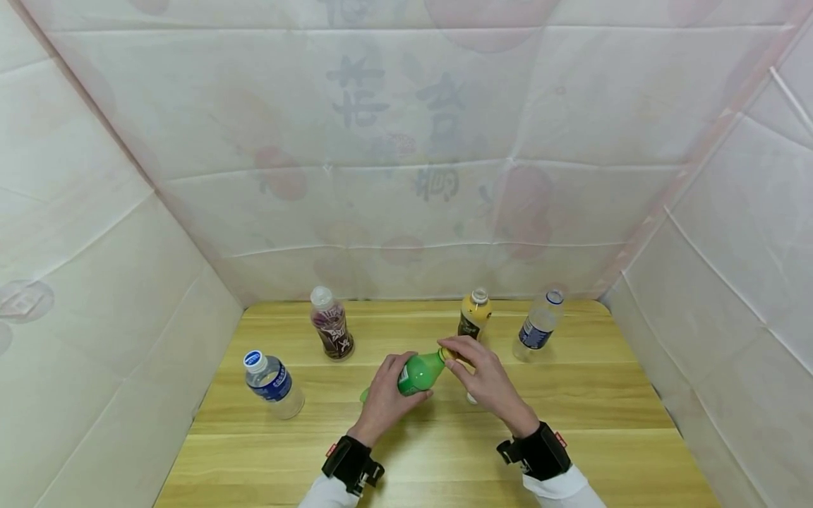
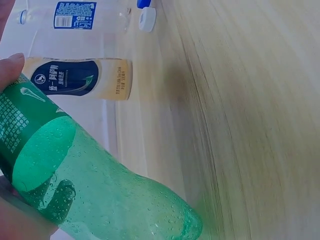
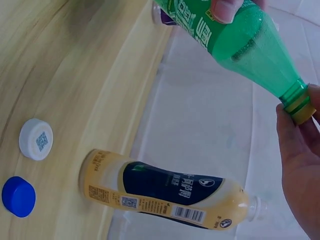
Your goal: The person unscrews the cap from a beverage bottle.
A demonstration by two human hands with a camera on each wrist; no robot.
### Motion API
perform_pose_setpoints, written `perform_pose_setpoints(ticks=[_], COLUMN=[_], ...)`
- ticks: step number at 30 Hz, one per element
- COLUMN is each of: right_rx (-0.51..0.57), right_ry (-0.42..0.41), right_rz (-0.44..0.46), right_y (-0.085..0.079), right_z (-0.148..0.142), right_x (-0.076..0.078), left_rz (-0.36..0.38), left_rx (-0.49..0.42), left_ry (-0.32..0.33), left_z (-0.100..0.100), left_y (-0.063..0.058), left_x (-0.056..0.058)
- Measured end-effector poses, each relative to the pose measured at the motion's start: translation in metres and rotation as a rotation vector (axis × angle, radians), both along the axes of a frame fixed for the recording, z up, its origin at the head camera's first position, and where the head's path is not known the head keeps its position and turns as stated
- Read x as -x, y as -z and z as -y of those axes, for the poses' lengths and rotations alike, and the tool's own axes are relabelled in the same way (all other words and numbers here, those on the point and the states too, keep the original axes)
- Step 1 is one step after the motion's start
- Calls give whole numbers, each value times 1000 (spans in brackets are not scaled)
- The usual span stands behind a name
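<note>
A green plastic bottle [image 1: 420, 375] is tilted above the table, its neck toward the right. Around its labelled body my left hand [image 1: 384, 392] keeps a grip, with the thumb on the near side in the head view. At the neck, my right hand [image 1: 488, 378] pinches the yellow cap [image 3: 302, 111] between thumb and fingers. The cap sits at the mouth of the bottle. Seen from the left wrist, the clear lower part of the bottle [image 2: 115, 175] has droplets on its wall. Part of the cap is hidden by the right fingers.
An uncapped yellow bottle [image 3: 170, 192] stands behind my right hand. A white cap [image 3: 36, 140] and a blue cap [image 3: 19, 196] lie near it. Farther right is a clear blue-labelled bottle [image 1: 536, 333]. On the left stand a purple-labelled bottle [image 1: 332, 326] and a white-capped bottle [image 1: 273, 385].
</note>
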State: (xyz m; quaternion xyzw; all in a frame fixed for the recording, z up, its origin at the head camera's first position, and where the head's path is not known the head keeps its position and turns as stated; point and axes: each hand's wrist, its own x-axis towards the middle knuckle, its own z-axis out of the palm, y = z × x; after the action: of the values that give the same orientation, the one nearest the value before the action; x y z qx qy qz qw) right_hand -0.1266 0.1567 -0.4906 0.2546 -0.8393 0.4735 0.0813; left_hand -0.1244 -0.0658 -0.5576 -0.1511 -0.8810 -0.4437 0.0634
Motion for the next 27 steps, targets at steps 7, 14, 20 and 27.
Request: perform_pose_setpoints(ticks=[7,14,20,27], right_rx=[62,10,-73,-41], right_ry=[62,253,297,230], right_rz=[125,45,-79,-161], right_y=[1,1,3,2], right_z=[2,7,10,8], right_x=[-1,-2,-1,1], left_rz=[-67,-117,-128,-106], left_rx=[27,79,98,73], left_ry=[13,-8,-7,-8], left_z=[-1,-1,-1,0], left_y=[-1,-2,-2,-4], left_x=[-2,-2,-2,-3])
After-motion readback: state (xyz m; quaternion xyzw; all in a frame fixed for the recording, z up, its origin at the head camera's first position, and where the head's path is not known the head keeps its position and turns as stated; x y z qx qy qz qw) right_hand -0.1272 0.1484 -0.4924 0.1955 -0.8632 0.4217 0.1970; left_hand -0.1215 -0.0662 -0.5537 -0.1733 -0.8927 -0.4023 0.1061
